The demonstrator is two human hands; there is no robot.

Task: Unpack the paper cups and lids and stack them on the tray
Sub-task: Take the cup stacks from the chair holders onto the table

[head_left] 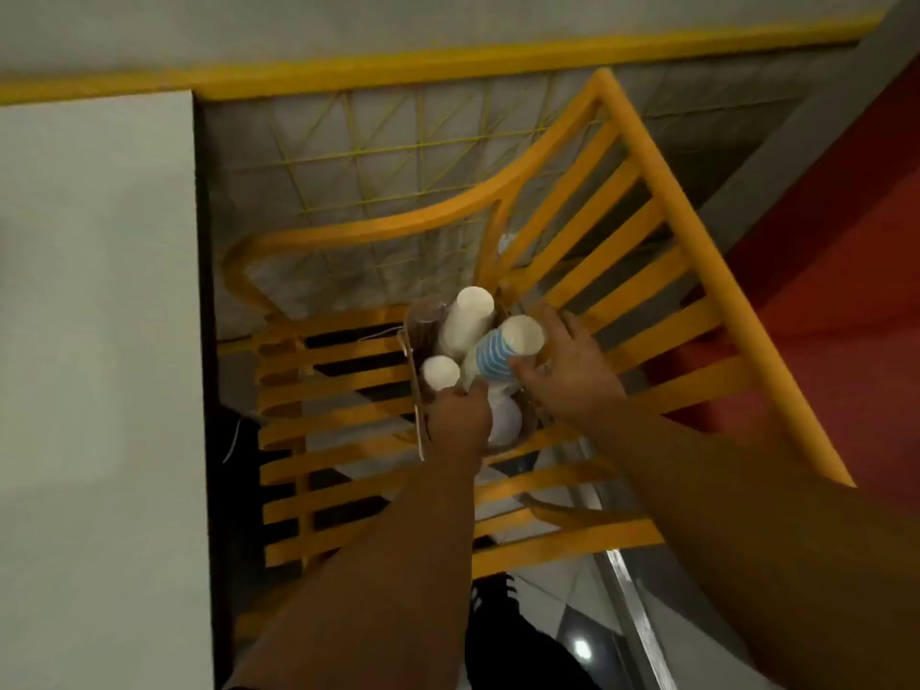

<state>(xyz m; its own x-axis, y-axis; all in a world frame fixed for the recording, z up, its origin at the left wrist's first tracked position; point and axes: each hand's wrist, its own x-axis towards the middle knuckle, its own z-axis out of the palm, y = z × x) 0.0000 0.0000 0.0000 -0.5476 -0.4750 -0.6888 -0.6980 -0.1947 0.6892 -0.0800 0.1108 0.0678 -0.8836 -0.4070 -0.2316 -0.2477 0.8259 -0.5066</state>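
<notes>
Our two bare arms reach down from the bottom of the view. Our right hand (572,371) is curled round the blue striped cup stack (493,353), thumb on one side and fingers on the other. The stack is long and leans, its top end pointing up and toward our fingers. Our left hand (460,418) pinches the near edge of the brown bag (415,385) that holds the cups. Just left of our grip stands a short white cup stack (440,373). Past it leans a tall white cup stack (465,323), close against the striped one. The bag sits on a yellow chair (348,440) with slats. A white table (99,341) is far left.
</notes>
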